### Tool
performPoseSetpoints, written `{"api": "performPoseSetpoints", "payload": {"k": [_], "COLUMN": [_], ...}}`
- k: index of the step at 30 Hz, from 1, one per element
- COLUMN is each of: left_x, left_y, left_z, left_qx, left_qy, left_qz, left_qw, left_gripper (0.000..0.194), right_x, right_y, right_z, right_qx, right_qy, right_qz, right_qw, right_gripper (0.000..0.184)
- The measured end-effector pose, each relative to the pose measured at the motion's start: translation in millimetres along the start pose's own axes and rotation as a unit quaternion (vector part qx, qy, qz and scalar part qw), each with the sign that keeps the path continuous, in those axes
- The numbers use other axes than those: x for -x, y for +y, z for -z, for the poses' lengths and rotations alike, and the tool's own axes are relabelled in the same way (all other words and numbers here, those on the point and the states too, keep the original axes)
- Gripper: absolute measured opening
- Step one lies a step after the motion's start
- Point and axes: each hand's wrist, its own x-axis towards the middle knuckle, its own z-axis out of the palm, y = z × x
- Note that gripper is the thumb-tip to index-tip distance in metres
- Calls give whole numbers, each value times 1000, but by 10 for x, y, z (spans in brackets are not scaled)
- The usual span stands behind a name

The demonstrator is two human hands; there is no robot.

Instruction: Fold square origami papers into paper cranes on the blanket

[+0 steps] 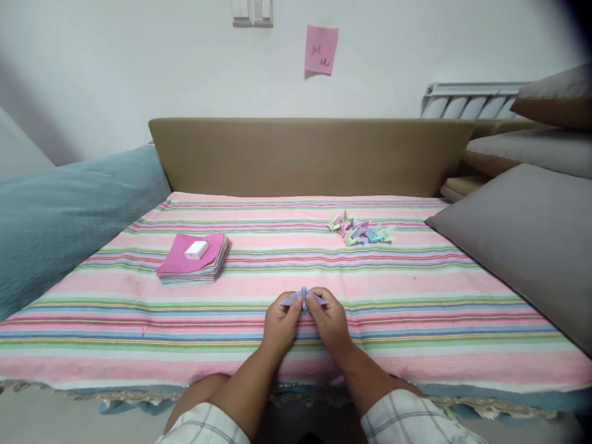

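Left hand (281,319) and right hand (331,319) observed close together, both clamped on the paper (304,298). The folded purple paper sits between them, one point extending to each side, nearer than the stack (190,262).

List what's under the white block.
Pink sheet, the top of a paper stack on striped cloth. The patch right beneath the block is covered; lower sheets show only as edges, and the cloth under the stack is hidden.
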Motion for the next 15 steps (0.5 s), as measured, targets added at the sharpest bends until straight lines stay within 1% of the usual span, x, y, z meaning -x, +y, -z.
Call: {"api": "performPoseSetpoints", "payload": {"k": [3, 6, 10, 15], "left_x": [2, 3, 3, 1], "left_y": [-5, 0, 8, -6], "left_z": [-3, -6, -3, 15], "left_qx": [9, 9, -34, -57], "left_qy": [-2, -2, -28, -42], "left_qz": [1, -5, -25, -44], "left_qw": [1000, 1000, 999, 997], "left_gripper": [33, 33, 37, 35], "right_x": [-7, -2, 18, 33], "right_y": [5, 0, -7, 31], "right_z": [-9, -23, -39, -59], "right_qx": [13, 30, 45, 43], "right_qy": [13, 20, 12, -10], "right_qz": [-10, -3, 12, 2], "right_qw": [1000, 999, 999, 999], "right_gripper": [24, 27, 27, 28]}}
